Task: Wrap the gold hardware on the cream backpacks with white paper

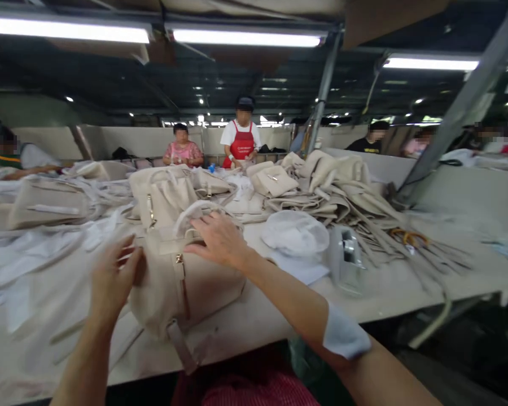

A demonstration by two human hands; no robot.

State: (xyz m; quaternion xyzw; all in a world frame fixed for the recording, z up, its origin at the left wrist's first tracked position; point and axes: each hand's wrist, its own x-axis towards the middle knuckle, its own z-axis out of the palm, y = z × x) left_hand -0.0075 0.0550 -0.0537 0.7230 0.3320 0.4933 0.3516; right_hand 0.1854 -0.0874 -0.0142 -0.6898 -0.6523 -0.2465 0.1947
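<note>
A cream handbag [211, 287] with a gold-toned clasp and a hanging strap lies on the table in front of me. My right hand [222, 239] is over its top, thumb and fingers apart, beside a handle wrapped in white padding [195, 211]. Whether those fingertips touch the handle is hard to see. At the bag's left side is my left hand [112, 276], fingers loosely bent with a gap to the thumb, slightly blurred. It grips nothing that I can see. Right behind stands another cream bag [163, 194] with a gold zip pull.
White wrapping [294, 232] and a clear tape dispenser [346, 259] lie to the right. Farther right are piled cream bag pieces [338, 192] and loose straps with an orange-brown ring [410, 237]. More bags [46, 203] cover the left. Several people sit or stand beyond the table.
</note>
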